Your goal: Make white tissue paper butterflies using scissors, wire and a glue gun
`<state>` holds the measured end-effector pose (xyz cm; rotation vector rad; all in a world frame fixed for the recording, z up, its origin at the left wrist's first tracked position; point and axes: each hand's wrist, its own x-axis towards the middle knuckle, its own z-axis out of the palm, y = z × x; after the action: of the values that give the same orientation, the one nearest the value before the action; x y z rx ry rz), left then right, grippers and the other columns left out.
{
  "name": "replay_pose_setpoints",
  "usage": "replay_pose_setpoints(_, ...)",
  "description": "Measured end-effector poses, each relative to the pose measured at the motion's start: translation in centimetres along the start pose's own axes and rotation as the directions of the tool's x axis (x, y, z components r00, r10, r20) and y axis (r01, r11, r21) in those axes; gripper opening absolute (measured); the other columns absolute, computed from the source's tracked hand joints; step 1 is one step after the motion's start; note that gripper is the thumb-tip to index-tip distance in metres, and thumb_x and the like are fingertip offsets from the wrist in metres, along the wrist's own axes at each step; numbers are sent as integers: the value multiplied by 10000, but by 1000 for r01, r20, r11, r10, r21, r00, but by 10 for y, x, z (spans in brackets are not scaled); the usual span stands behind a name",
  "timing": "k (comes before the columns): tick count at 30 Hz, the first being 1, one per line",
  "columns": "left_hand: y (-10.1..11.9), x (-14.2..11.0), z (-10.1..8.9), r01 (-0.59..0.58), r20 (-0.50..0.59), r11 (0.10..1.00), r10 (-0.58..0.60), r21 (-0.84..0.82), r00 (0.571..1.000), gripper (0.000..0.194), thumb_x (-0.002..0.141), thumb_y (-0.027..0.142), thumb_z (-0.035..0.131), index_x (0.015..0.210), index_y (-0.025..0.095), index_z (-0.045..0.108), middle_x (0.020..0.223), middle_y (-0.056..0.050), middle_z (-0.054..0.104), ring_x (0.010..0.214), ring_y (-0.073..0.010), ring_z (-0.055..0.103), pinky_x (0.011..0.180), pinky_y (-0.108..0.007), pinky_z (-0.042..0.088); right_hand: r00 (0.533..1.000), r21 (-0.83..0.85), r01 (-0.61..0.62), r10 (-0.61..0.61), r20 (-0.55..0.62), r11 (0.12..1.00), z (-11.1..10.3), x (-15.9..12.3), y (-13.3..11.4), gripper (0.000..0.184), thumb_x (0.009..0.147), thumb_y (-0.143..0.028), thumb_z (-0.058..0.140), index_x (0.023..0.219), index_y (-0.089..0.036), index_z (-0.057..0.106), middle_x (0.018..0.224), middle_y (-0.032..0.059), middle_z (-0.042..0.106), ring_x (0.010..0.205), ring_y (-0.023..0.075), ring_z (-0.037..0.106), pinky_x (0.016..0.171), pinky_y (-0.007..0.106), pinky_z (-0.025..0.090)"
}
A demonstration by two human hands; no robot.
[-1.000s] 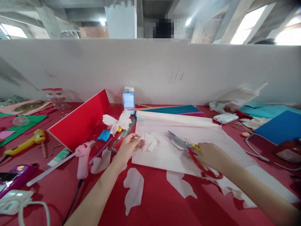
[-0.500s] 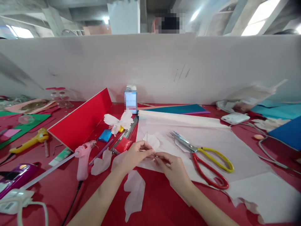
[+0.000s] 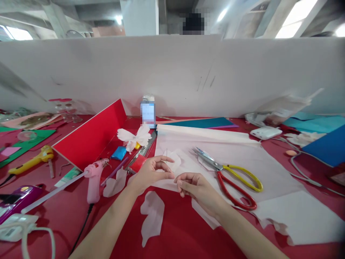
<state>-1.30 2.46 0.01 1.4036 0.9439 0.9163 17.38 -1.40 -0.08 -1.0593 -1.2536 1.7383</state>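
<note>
My left hand [image 3: 155, 171] is over the near edge of the white paper sheet [image 3: 229, 151], its index finger and thumb apart, with nothing visible between them. Just right of it, my right hand [image 3: 198, 187] has its fingertips pinched together; whatever is in them is too small or hidden. Behind my left fingers lies a white paper petal [image 3: 175, 162], with a thin upright wire [image 3: 166, 154] beside it. Below my hands a white wing-shaped paper cutout [image 3: 153, 216] lies on the red table. Large scissors [image 3: 219, 169] with red and yellow handles rest half open on the sheet.
A pink glue gun [image 3: 94, 180] and a heart-shaped cutout [image 3: 115, 183] lie left. A white paper butterfly shape [image 3: 134, 137] sits near a blue packet [image 3: 119, 153] and a red packet [image 3: 137, 163]. A phone [image 3: 148, 113] stands against the white partition [image 3: 172, 72]. A yellow glue gun [image 3: 32, 160] lies far left.
My hands, which met at the fingertips, are now slightly apart. The left index finger has lifted away from the thumb. The view has shifted a little.
</note>
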Motion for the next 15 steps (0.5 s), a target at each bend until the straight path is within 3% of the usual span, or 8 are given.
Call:
replay_pose_setpoints(3,9,-5,-1,68,15,998,-68,15,998,389,629,258,773,982,181,629,693,18,647,737,-140,635,743,-267,481,998,-196,57,-64,-29,979,3,-3,-6,225,774,-383,643,786,-160,611,667,-2,600,610,115,542,637,258,439)
replay_pose_setpoints(6,22,-25,-3,82,27,965,-92,250,995,288,675,261,716,946,198,645,737,1,676,786,-164,642,704,-254,490,983,-521,161,-181,13,838,8,-13,-6,131,841,-276,546,792,-181,622,721,6,630,681,139,569,651,255,442)
replay_pose_setpoints(8,24,-50,-6,70,5,888,-81,454,997,196,720,238,655,916,235,664,783,10,700,794,-164,654,702,-247,497,964,-696,254,-236,124,672,13,-21,0,157,873,-206,485,838,-196,638,787,15,652,715,147,582,674,258,444)
replay_pose_setpoints(11,9,-94,-12,40,-84,769,18,638,996,188,780,223,581,936,272,674,922,8,721,875,-168,666,791,-266,517,906,-850,406,-264,329,335,21,-32,13,212,896,-155,446,966,-216,637,889,34,657,767,170,601,681,274,448)
replay_pose_setpoints(13,-9,-120,-16,16,-167,697,150,716,974,175,798,248,557,922,272,678,924,-2,726,853,-174,682,772,-266,543,850,-854,505,-244,467,124,25,-34,19,222,888,-120,450,996,-205,625,890,41,655,769,183,605,655,281,444)
replay_pose_setpoints(15,-27,-139,-18,-21,-179,624,257,782,950,191,816,248,535,937,282,679,965,-17,718,892,-184,680,795,-279,553,789,-812,583,-230,569,-9,27,-34,23,214,873,-82,451,951,-184,621,849,40,653,742,185,597,638,289,439)
